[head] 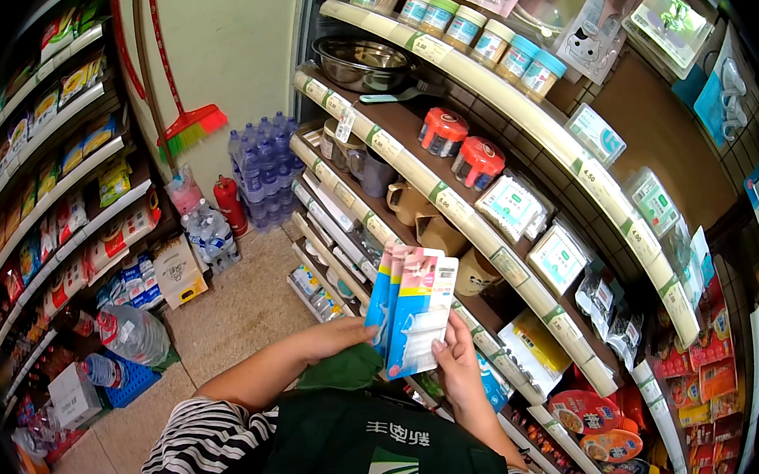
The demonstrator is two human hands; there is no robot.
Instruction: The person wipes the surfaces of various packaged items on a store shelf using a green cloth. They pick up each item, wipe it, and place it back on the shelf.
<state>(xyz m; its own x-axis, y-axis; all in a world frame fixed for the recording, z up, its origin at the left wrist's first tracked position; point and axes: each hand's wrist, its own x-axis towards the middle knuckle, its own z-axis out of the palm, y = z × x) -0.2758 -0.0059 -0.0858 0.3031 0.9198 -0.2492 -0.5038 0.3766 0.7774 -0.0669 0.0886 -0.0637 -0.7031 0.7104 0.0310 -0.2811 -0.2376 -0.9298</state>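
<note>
Several flat blue-and-pink carded packs [421, 315] with white items on the front are fanned upright between my hands, before the shelves. My right hand [460, 362] grips the front pack by its right edge, thumb on its face. From the other side, my left hand [337, 336] holds the packs behind by their lower left edge, its fingers mostly hidden. A dark green cloth [344, 368] hangs just under my left hand; whether it is gripped I cannot tell.
Shelves ahead carry mugs [404, 202], red-lidded jars [444, 131], a steel basin [362, 63] and boxed cotton swabs [511, 204]. Snack shelves [61, 202] line the left. On the floor stand bottled-water packs [260, 166], a fire extinguisher [229, 203] and a large water jug [132, 335]; a red broom [193, 126] leans behind.
</note>
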